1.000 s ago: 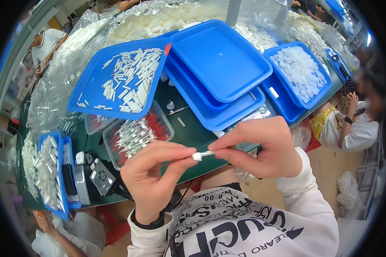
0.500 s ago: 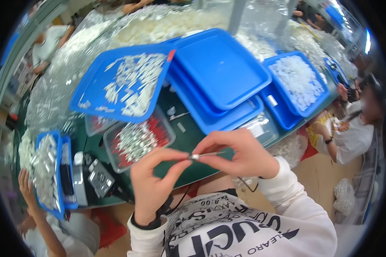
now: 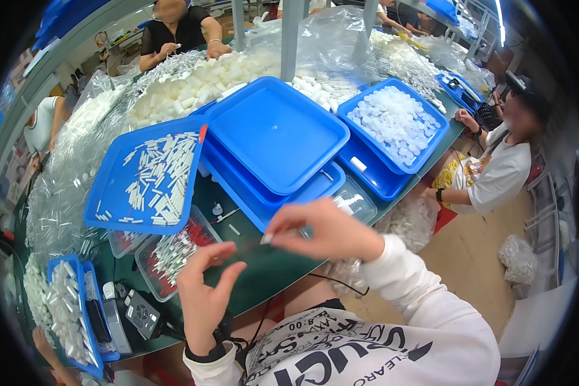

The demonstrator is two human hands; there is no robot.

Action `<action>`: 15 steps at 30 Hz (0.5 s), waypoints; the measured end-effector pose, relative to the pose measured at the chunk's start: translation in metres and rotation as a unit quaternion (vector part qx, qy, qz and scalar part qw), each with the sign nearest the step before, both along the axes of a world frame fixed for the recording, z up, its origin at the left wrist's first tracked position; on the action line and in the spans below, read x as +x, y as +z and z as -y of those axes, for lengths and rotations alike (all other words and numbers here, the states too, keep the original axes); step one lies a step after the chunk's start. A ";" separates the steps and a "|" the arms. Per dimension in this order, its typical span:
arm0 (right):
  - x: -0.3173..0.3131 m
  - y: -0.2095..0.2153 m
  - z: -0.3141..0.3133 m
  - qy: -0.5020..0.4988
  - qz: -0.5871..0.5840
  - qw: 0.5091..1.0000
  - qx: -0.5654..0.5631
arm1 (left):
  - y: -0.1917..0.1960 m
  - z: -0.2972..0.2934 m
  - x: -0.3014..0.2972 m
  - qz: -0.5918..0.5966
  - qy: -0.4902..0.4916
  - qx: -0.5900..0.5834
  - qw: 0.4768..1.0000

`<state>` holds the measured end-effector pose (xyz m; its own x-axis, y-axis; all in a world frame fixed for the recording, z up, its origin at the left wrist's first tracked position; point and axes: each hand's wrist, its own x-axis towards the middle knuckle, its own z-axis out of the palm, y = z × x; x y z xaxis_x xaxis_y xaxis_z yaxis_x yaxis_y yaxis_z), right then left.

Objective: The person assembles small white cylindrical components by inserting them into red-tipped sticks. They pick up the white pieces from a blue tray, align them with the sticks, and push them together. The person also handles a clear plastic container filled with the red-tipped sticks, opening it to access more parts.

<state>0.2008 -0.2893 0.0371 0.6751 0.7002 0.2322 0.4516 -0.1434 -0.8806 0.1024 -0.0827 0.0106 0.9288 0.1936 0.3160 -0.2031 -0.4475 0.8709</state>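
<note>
My right hand (image 3: 331,233) is raised over the green table (image 3: 270,273), thumb and forefinger pinched on a thin small part (image 3: 261,240) that is blurred. My left hand (image 3: 204,291) is just below and to the left of it. Its fingers are curled and apart, and nothing shows in them. A narrow gap separates the two hands. Right behind my left hand stands a clear box (image 3: 174,252) of white pieces with red tips.
A tilted blue tray (image 3: 119,193) holds white tubes. An empty blue tray (image 3: 278,132) tops a stack, and another tray (image 3: 424,138) holds white caps. A black device (image 3: 141,313) and a blue tray (image 3: 83,315) lie at left. A person (image 3: 495,174) sits right; another (image 3: 174,29) sits across.
My hands were joined on a small white piece. They have come apart: my left hand has dropped and opened, while my right hand keeps the pinch. The view has tilted up.
</note>
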 end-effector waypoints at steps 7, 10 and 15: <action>0.101 -0.035 0.024 -0.215 0.147 0.957 -0.125 | -0.022 -0.048 -0.009 -0.060 0.189 0.253 0.947; 0.117 -0.055 0.023 -0.250 0.261 0.914 -0.185 | -0.023 -0.051 -0.006 -0.068 0.194 0.230 0.951; 0.090 -0.062 0.035 -0.351 0.302 0.882 -0.082 | -0.024 -0.053 -0.007 -0.034 0.183 0.226 0.956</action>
